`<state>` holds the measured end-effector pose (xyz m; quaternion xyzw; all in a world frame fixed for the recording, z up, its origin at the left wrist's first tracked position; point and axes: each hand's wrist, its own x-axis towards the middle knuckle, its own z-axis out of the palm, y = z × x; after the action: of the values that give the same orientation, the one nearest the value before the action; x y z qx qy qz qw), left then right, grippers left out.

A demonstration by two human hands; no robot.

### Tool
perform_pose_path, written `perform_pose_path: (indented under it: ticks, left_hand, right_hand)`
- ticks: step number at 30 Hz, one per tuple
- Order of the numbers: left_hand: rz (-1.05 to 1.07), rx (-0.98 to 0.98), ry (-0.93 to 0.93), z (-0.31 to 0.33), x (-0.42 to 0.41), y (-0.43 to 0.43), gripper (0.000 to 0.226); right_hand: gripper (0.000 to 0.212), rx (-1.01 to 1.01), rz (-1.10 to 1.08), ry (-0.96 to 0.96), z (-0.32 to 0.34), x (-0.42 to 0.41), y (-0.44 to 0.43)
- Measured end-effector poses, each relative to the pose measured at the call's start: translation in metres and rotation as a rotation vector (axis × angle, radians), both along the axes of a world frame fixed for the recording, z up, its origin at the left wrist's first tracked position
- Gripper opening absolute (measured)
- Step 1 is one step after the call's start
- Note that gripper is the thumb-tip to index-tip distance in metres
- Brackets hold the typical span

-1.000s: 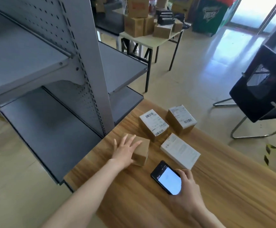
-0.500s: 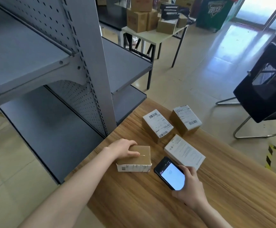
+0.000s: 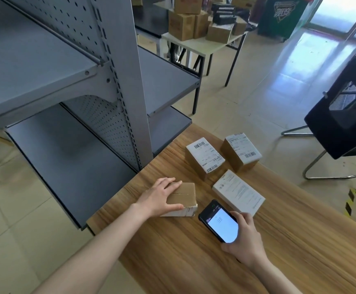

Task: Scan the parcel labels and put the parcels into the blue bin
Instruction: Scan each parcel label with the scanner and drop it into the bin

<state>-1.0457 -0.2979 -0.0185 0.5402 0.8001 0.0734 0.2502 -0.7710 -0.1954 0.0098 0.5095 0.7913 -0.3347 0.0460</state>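
Left grip (image 3: 162, 198) round brown parcel (image 3: 185, 193) near edge of table (image 3: 119, 200)

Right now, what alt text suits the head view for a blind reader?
A person's left hand grips a cardboard parcel on a wooden table; the right hand holds a lit phone beside it. Three labelled parcels lie beyond.

Four parcels sit on the table (image 3: 194, 262). The left hand (image 3: 160, 200) grips the nearest brown box (image 3: 183, 195), seam up, label on its near side. Beyond stand a label-topped box (image 3: 204, 157) and its twin (image 3: 242, 149), side by side, apart. A flat white parcel (image 3: 238, 192) lies before them, beside the lit phone (image 3: 219, 223) held in the right hand (image 3: 245, 240).
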Motion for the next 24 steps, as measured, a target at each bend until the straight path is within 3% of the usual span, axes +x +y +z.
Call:
perform_pose_path:
  ticks: [8, 14, 20, 24]
  left_hand:
    - [-0.008, -0.065, 0.009, 0.007, -0.007, 0.013, 0.098]
    - [0.163, -0.130, -0.199, 0.007, -0.017, 0.018, 0.094]
    - [0.319, 0.163, -0.267, 0.000, -0.014, 0.007, 0.090]
    - [0.328, 0.213, -0.258, -0.010, -0.003, -0.007, 0.098]
  right_hand:
    - [0.105, -0.002, -0.023, 0.002, 0.003, 0.006, -0.001]
    - [0.104, 0.016, -0.022, -0.002, 0.004, 0.006, -0.002]
    - [0.105, 0.006, -0.014, -0.010, 0.002, 0.002, -0.006]
    - [0.104, 0.008, 0.014, -0.018, 0.000, 0.002, -0.008]
